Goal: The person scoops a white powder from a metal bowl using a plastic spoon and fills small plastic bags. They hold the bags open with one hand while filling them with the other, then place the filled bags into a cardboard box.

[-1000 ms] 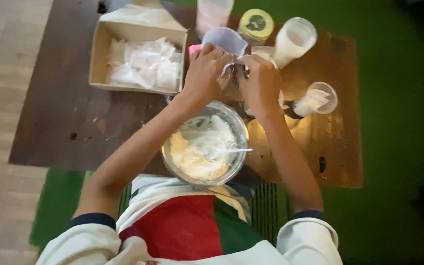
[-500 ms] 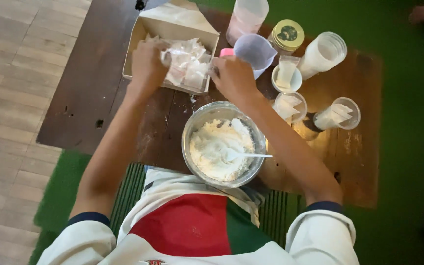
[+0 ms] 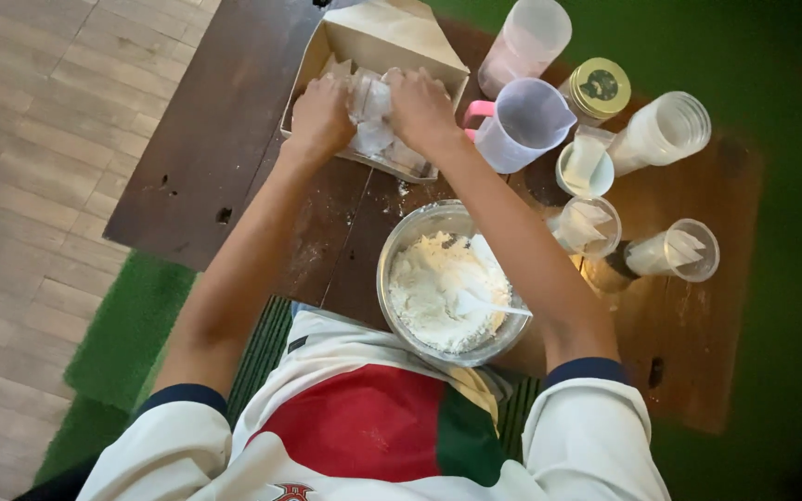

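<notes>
Both of my hands reach into an open cardboard box point(image 3: 322, 56) at the back of the dark wooden table point(image 3: 206, 167). My left hand point(image 3: 319, 116) and my right hand point(image 3: 420, 107) grip the crumpled clear plastic bags point(image 3: 370, 116) that lie in it. In front of me stands a glass bowl point(image 3: 404, 243) of white flour with a white spoon point(image 3: 480, 304) lying in the flour.
A clear measuring jug point(image 3: 523, 122) with a pink handle stands right of the box. Beyond it are a tall plastic cup point(image 3: 523, 39), a gold-lidded jar point(image 3: 599, 88), a stack of cups point(image 3: 663, 130) on its side and several small cups point(image 3: 587, 227). Green turf surrounds the table.
Both hands left the measuring jug and moved left to the box. The left hand got there first, then the right hand joined it on the plastic bags.
</notes>
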